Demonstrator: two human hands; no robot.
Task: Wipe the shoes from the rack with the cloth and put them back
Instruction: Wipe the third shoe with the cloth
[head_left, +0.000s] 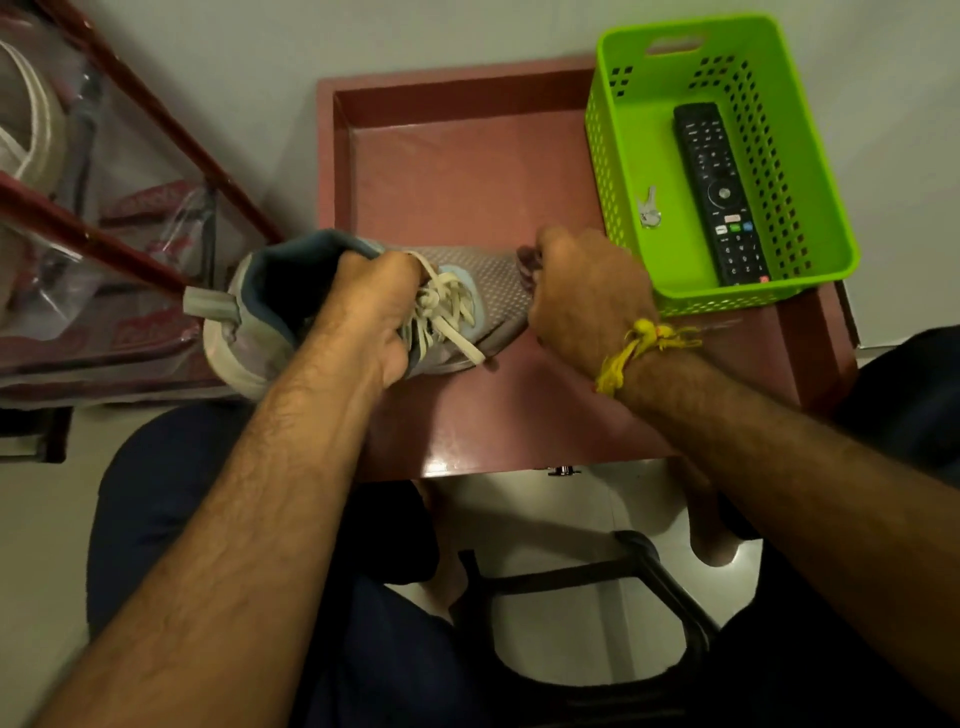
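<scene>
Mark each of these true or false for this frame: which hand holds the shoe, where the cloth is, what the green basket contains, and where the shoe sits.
1. The left hand grips the grey shoe at its laces. True.
2. The right hand hangs idle and open. False: it is closed on a dark cloth at the shoe's toe.
3. The green basket holds a remote control and a key. True.
4. The shoe is on the shoe rack. False: it is over the reddish table, with the rack off to the left.
</scene>
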